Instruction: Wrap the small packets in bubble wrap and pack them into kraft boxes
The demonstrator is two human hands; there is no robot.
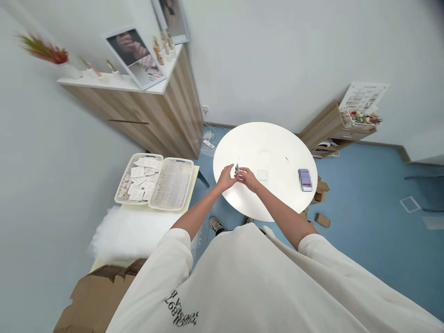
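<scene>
Over the near left edge of a round white table (274, 138), my left hand (226, 177) and my right hand (247, 177) meet. Both pinch a small thin greyish object (237, 168) between their fingertips; it is too small to name. A small clear square piece (262, 175) lies on the table just right of my right hand. Further right on the table lies a purple and white packet (305, 179).
Two white baskets (156, 180) with small packets and sheets sit on a stand at my left. Behind it stands a wooden cabinet (152, 111) with pictures and bottles. Small cardboard boxes (321, 203) lie on the blue floor. A low shelf (333, 129) is at the back right.
</scene>
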